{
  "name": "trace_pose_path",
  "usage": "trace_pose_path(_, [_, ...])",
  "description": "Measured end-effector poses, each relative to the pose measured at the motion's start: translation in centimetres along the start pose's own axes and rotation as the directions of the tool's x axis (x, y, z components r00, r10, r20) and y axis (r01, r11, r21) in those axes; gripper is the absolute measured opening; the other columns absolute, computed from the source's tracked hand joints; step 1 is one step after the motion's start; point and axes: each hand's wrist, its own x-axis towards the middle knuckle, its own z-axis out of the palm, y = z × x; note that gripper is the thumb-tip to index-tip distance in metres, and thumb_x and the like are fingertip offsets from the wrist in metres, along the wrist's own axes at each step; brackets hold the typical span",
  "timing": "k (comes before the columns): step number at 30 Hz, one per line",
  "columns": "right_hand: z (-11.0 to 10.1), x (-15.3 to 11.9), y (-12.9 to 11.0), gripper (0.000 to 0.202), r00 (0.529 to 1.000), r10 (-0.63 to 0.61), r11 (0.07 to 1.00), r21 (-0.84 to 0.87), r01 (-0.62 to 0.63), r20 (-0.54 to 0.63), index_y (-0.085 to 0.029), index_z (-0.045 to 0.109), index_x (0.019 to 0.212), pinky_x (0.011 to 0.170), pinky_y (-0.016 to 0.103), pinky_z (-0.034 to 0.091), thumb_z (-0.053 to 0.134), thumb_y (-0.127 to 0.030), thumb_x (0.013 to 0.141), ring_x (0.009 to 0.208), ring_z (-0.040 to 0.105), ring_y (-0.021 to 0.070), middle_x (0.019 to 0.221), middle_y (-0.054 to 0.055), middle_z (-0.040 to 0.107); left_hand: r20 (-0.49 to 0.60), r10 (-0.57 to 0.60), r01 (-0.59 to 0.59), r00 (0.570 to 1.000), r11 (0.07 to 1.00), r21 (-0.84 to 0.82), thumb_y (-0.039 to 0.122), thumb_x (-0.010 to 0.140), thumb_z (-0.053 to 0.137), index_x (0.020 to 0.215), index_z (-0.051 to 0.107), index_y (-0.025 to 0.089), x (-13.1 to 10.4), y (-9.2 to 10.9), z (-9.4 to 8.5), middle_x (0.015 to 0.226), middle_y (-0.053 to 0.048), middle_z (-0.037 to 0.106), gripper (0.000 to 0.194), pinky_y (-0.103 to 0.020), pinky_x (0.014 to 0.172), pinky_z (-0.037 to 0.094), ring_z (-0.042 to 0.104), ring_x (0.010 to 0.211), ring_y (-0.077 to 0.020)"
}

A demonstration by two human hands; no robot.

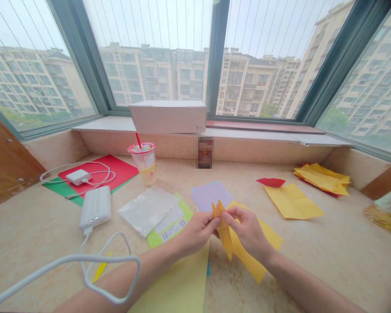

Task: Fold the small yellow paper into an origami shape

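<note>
Between my two hands is a folded orange-yellow paper piece (226, 240), with two pointed tips up and a long point hanging down. My left hand (200, 228) pinches its left side near the top. On the other side, my right hand (247, 228) grips it between thumb and fingers. Beneath my right hand lies a creased yellow paper sheet (252, 265). A purple paper stack (211, 194) sits just beyond my hands, and a pale yellow sheet (179, 287) is under my left forearm.
At left are a power bank (96, 208), a white cable (61, 259), a charger (79, 177) and red paper (117, 167). A drink cup (146, 165) stands behind a clear plastic sleeve (146, 211). Yellow papers (322, 178) and a red folded paper (271, 182) lie right.
</note>
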Motion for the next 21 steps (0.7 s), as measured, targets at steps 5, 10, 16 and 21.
trace_pose_path(5, [-0.1, 0.0, -0.7, 0.024, 0.994, -0.047, 0.998, -0.035, 0.05, 0.1, -0.022, 0.077, 0.095, 0.079, 0.036, 0.053, 0.066, -0.043, 0.089, 0.083, 0.069, 0.0225, 0.089, 0.004, 0.078, -0.085, -0.024, 0.022, 0.996, 0.999, -0.024, 0.052, 0.091, 0.058, 0.087, 0.075, 0.011, 0.1, 0.3, -0.1, 0.077, -0.008, 0.072, 0.044, -0.03, 0.064, 0.054, 0.067, 0.069, -0.0202])
trace_pose_path(10, [-0.7, -0.1, -0.2, 0.011, 0.935, -0.335, 0.935, -0.158, 0.316, -0.113, -0.025, 0.077, 0.085, 0.073, 0.034, 0.054, 0.07, -0.032, 0.088, 0.077, 0.067, 0.0205, 0.082, 0.003, 0.074, -0.137, 0.035, -0.024, 0.99, 0.996, 0.081, 0.055, 0.089, 0.061, 0.107, 0.073, 0.015, 0.0, 0.3, -0.1, 0.103, -0.012, 0.073, 0.045, -0.035, 0.082, 0.054, 0.066, 0.097, -0.0259])
trace_pose_path(16, [-1.7, -0.3, 0.6, 0.021, 0.803, -0.594, 0.783, -0.27, 0.56, -0.057, -0.029, 0.078, 0.1, 0.079, 0.037, 0.06, 0.06, -0.019, 0.093, 0.093, 0.071, 0.0223, 0.101, 0.007, 0.075, 0.026, -0.123, 0.126, 0.992, 0.961, -0.248, 0.069, 0.092, 0.042, 0.103, 0.072, 0.01, -0.3, 0.3, -0.7, 0.096, -0.016, 0.072, 0.067, -0.041, 0.084, 0.053, 0.067, 0.091, -0.026])
trace_pose_path(21, [-1.1, -0.2, 1.0, 0.037, 0.8, -0.585, 0.756, -0.269, 0.597, 0.133, -0.032, 0.072, 0.119, 0.092, 0.039, 0.059, 0.055, -0.012, 0.093, 0.109, 0.068, 0.0221, 0.119, 0.007, 0.071, -0.023, -0.104, 0.093, 0.994, 0.954, -0.286, 0.05, 0.084, 0.071, 0.102, 0.07, 0.012, -0.3, 0.6, -0.6, 0.091, -0.009, 0.072, 0.042, -0.032, 0.079, 0.051, 0.068, 0.086, -0.0214])
